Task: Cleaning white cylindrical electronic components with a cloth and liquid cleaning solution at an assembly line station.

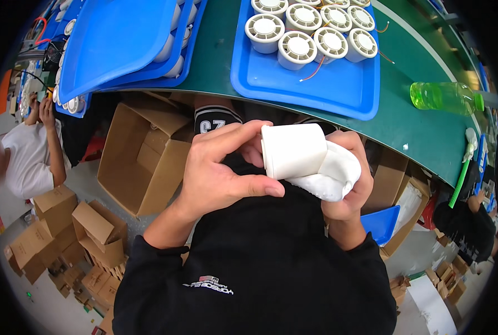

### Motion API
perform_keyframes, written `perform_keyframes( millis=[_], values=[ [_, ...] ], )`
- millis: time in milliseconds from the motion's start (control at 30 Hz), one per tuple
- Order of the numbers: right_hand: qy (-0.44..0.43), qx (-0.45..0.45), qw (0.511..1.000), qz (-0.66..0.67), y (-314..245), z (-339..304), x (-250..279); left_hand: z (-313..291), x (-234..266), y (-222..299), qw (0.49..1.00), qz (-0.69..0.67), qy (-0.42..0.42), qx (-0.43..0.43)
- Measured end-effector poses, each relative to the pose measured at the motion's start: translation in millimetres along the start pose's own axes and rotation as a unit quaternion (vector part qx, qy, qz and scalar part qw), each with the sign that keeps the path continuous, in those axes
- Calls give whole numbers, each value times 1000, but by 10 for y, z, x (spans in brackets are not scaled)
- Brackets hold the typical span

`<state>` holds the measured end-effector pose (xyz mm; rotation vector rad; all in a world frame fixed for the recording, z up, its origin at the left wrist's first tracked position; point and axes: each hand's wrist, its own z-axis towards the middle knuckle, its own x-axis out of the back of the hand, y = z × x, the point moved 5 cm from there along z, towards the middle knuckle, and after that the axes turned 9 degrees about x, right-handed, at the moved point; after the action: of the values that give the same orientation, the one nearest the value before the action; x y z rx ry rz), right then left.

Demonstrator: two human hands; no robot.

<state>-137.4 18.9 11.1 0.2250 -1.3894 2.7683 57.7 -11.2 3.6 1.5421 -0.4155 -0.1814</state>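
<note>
My left hand (215, 170) grips a smooth white cylindrical housing (295, 149) by its rimmed end, thumb below and fingers above. The housing lies on its side in the air over my lap, just off the table's near edge. My right hand (354, 181) is closed around a crumpled white cloth (331, 174), pressed against the housing's right end. The cloth covers part of that end, and some of my right fingers are hidden behind it.
A blue tray (316, 94) on the green table (215, 67) holds several white round units with slotted tops and thin wires. Stacked blue trays (112, 47) stand at left; a green bottle (443, 97) lies at right. Open cardboard boxes (143, 153) sit below. Other people work on both sides.
</note>
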Motion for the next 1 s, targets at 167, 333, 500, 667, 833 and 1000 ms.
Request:
perform_keyframes(
  millis=[167,333,500,667,833,1000],
  values=[
    [-6,41,998,-39,23,-13,-25,-19,-85,-118,965,-199,-24,172],
    [-10,88,991,-101,-26,25,-80,-15,-174,-285,909,-284,-85,292],
    [-38,149,971,-183,1,-33,-80,2,-250,-293,831,-360,-79,416],
    [-3,152,967,-205,25,-82,28,13,-356,-293,798,-386,-103,452],
    [152,60,966,-200,47,-219,411,293,-193,26,962,-192,9,192],
    [343,8,932,-115,168,-515,800,945,-500,832,897,393,-5,-205]
  ],
)
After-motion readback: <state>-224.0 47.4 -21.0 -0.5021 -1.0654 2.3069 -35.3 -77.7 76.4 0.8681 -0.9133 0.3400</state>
